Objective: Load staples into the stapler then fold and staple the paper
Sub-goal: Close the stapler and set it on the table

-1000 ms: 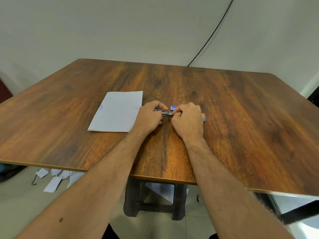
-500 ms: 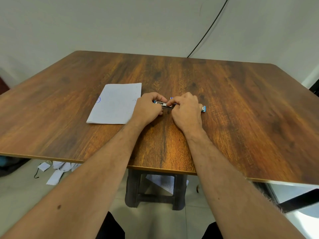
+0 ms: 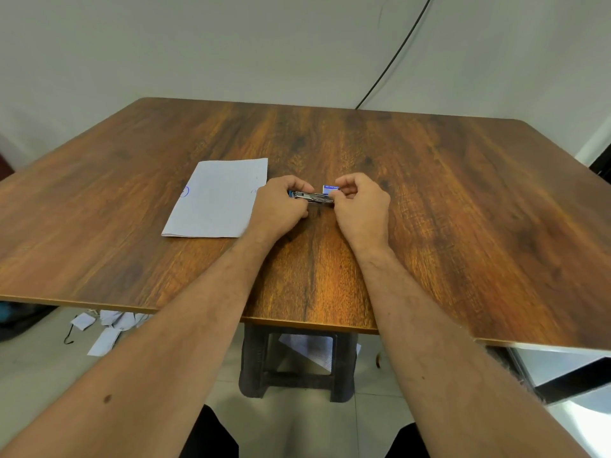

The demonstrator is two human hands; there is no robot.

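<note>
Our left hand (image 3: 279, 206) grips the stapler (image 3: 312, 197); our right hand (image 3: 360, 201) curls at its end (pinch unclear), paper (image 3: 218, 198) just left.

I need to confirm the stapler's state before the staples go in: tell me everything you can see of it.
The stapler is small, shiny metal with a blue tip at its left end. It lies lengthwise left to right on the wooden table, right of the paper. The left hand grips its left end; the right hand covers its right end. Whether it is open cannot be told.
</note>
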